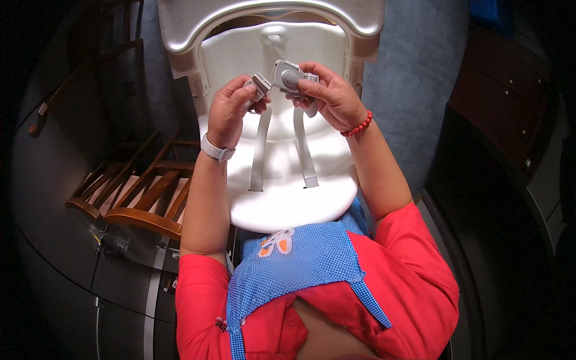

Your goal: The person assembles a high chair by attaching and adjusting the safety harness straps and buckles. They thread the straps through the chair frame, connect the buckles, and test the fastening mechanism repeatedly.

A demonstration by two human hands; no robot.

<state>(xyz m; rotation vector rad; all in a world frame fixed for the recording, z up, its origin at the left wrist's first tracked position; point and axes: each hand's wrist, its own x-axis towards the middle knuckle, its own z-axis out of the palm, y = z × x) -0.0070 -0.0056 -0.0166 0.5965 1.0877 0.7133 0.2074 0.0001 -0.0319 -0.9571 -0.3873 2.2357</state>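
Note:
A white high chair seat (285, 207) with grey harness straps stands in front of me. My left hand (232, 108) is closed on a grey buckle prong (260, 85), pinched between thumb and fingers. The grey buckle body (289, 77), with a round button on its face, is gripped in my right hand (336, 99). A small gap separates the two buckle parts above the seat. From my left hand a strap (260, 150) runs down into a slot in the seat, and another strap (303, 150) hangs below my right hand.
The chair's white tray (180, 36) curves round the far end. Wooden chairs (144, 219) stand at the left. A dark brown cabinet (504, 90) is at the right, beside a blue-grey surface (408, 84). My blue checked apron (300, 255) borders the seat's near edge.

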